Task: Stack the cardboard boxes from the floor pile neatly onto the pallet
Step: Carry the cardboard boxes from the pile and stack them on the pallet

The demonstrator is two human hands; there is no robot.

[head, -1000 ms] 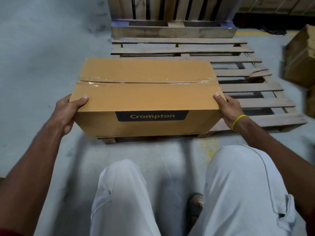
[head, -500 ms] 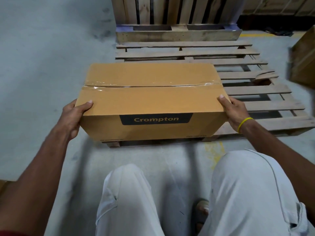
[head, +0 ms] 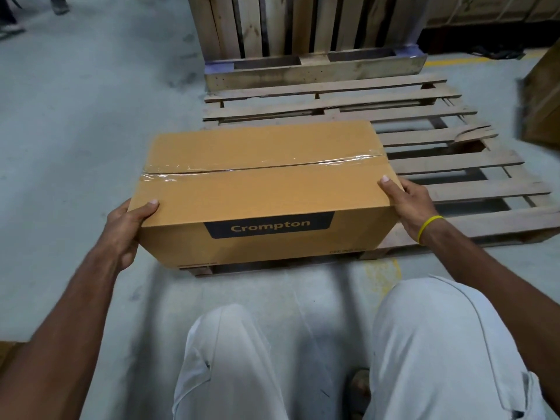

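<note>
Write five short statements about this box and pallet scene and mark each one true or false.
1. The left hand and right hand hold opposite ends of the Crompton box. True.
2. Clear tape runs along the box's top seam. True.
3. Other boxes already lie on the far slats of the pallet. False: those slats show bare wood, and only the Crompton box is over its near left corner.
4. The yellow band sits on the left wrist. False: it is on the right wrist.
5. A second pallet stands upright behind the flat one. True.
</note>
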